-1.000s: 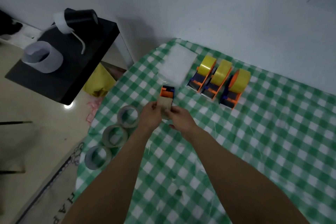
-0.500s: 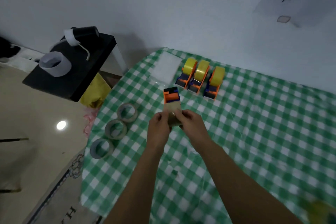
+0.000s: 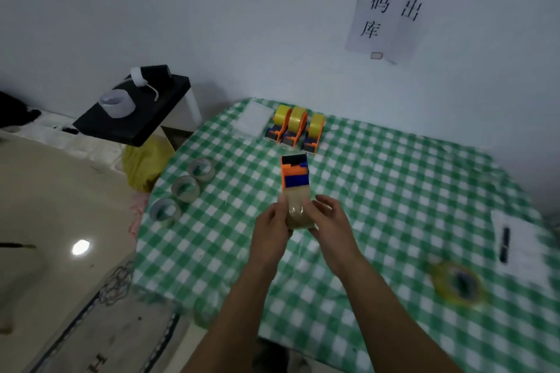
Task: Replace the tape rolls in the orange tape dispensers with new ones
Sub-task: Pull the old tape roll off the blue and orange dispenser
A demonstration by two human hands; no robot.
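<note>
Both my hands hold one orange tape dispenser (image 3: 294, 174) above the middle of the checked table (image 3: 378, 191). It carries a brownish clear tape roll (image 3: 298, 211) at its near end. My left hand (image 3: 271, 228) grips the roll's left side and my right hand (image 3: 328, 221) grips its right side. Three more orange dispensers (image 3: 295, 127) with yellow rolls stand side by side at the table's far edge. Three clear tape rolls (image 3: 185, 188) lie flat in a row near the left edge. A yellow roll (image 3: 457, 286) lies flat at the right, blurred.
A white sheet (image 3: 256, 118) lies left of the three dispensers. A paper with a black pen (image 3: 504, 244) sits at the right edge. A black side table (image 3: 136, 112) with a white roll stands to the left, a yellow bag (image 3: 145, 160) beneath it.
The camera tilted up and back, so the wall sign and the right side of the table came into view. My hands drew the dispenser slightly toward me and keep their grip.
</note>
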